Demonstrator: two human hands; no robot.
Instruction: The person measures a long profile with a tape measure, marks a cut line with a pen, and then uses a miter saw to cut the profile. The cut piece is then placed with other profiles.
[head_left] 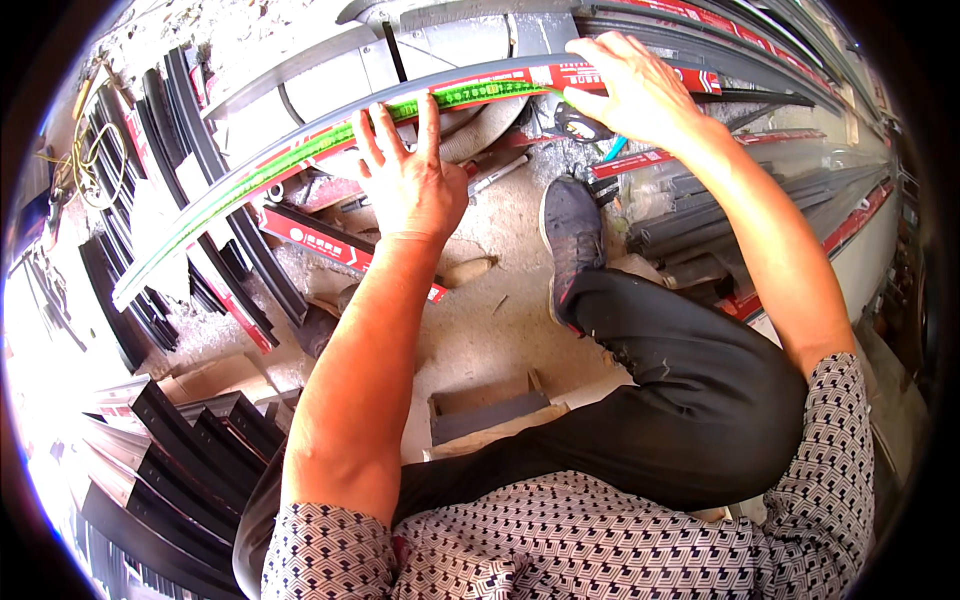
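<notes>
A long grey profile (545,75) with a red film strip runs across the top of the view, bowed by the lens. Along its near side lies a green tape measure blade (460,95), reaching far to the left. My left hand (415,190) rests on the blade with fingers stretched and spread. Around the profile's right part my right hand (645,95) is closed, fingers over the far edge and thumb on the near side, by the blade's right end. Just below that thumb is a dark rounded object (580,125), partly hidden; it may be the tape's case.
Dark profiles (190,420) are stacked at lower left, and more (150,130) lie at upper left near a coiled yellowish wire (95,160). Grey profiles (720,210) fill the right side. My shoe (575,230) stands on the dusty floor beside a wooden-handled tool (468,270).
</notes>
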